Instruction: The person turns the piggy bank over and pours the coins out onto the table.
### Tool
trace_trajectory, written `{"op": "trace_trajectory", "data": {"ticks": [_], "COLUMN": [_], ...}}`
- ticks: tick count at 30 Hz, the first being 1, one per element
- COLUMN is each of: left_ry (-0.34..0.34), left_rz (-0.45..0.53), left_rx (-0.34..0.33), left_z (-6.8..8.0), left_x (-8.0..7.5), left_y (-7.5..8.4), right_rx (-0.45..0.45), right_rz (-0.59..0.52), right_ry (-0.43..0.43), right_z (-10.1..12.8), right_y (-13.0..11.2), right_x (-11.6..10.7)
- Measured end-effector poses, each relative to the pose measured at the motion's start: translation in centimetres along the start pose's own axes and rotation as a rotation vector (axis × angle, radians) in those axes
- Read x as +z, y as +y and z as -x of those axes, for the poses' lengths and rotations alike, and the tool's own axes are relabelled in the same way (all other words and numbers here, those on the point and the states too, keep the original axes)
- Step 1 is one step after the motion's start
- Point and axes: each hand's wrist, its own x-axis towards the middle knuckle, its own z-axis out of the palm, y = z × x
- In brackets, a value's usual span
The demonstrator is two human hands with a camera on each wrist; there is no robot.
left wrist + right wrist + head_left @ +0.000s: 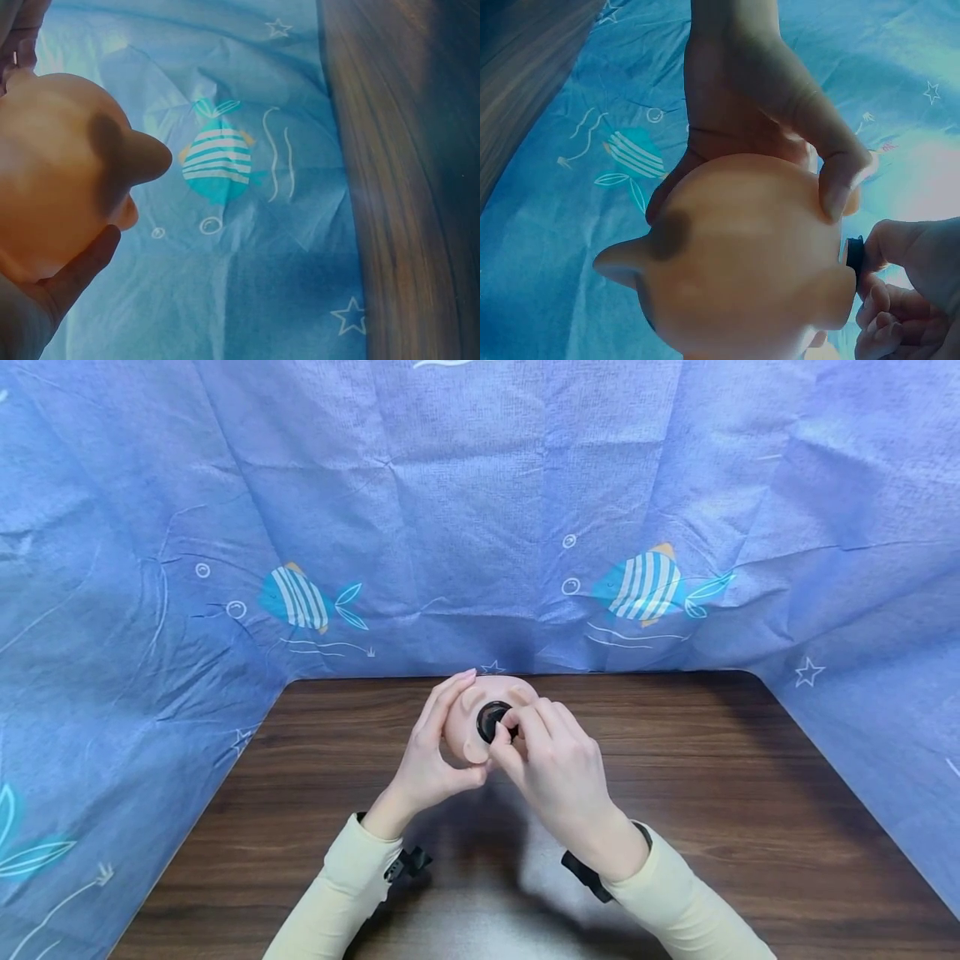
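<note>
A rounded pink piggy bank (pixel 457 735) is held above the table with its underside and stubby feet turned toward the head camera. My left hand (pixel 427 764) grips it from the left, fingers along the far side and thumb near a foot. Set in the underside is a round black plug (pixel 489 718). My right hand (pixel 562 768) pinches this plug between thumb and forefinger. From the right wrist view, the black plug (pixel 853 256) stands out from the underside at my right fingertips. The left wrist view shows the smooth body (pixel 52 180) and one protruding ear (pixel 150 159).
Below the hands lies a dark brown wood-grain table (pixel 360 718). A blue cloth (pixel 465 527) printed with striped fish and stars hangs behind the table and along both sides. Black straps (pixel 588 875) with small devices sit at both wrists.
</note>
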Motion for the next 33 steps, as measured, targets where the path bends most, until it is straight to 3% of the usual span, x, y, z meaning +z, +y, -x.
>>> {"op": "trace_trajectory", "data": {"ticks": [12,25,33], "left_ry": [0.008,0.012,0.002], "left_rz": [-0.013,-0.001,-0.012], "left_rx": [-0.015,-0.07,-0.086], "left_z": [-0.4,-0.2,0.4], "left_x": [0.1,0.0,-0.6], "left_y": [-0.4,-0.7,-1.1], "right_rx": [0.035,0.176,0.196], "right_rz": [0.004,0.141,0.222], "right_ry": [0.001,0.053,0.034], "right_z": [-0.6,-0.2,0.8], "right_y": [1.9,9.6,13.6], "right_x": [-1.4,-3.5,-4.5]}}
